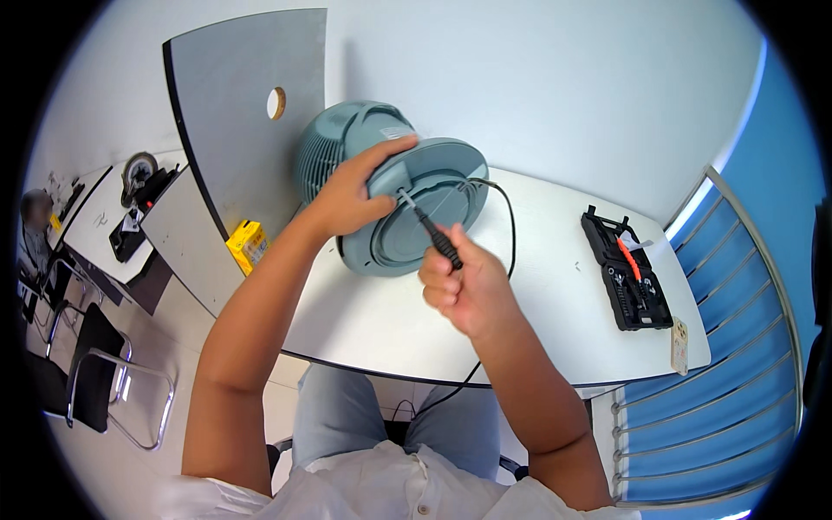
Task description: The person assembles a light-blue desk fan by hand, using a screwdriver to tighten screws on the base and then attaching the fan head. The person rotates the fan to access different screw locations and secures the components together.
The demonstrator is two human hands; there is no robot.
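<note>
A: Where does the fan [390, 186] lie, and how do you hold it?

B: The grey-green fan lies tipped on its side on the white desk [555, 286], toward the far left part of it, its round base turned to you; your left hand [351, 195] is closed over the far-left rim of that base, thumb on the base's face and fingers over the edge.

A: And your right hand [464, 290]?

B: It is wrapped tight around the black handle of a screwdriver [431, 230], near the middle of the desk; the metal tip touches the base close to your left thumb; whether the tip sits in a screw head is too small to tell.

A: What else surrounds the work?

B: A black cord [507, 217] loops from the base to the right, then runs back toward you and drops over the near edge of the desk; an open black tool case [626, 269] lies well apart on the right, with an orange-handled tool in it; a yellow box [249, 244] sits on the left, just beside a grey partition panel [234, 104]; a black chair [95, 373] stands on the floor at the near left.
</note>
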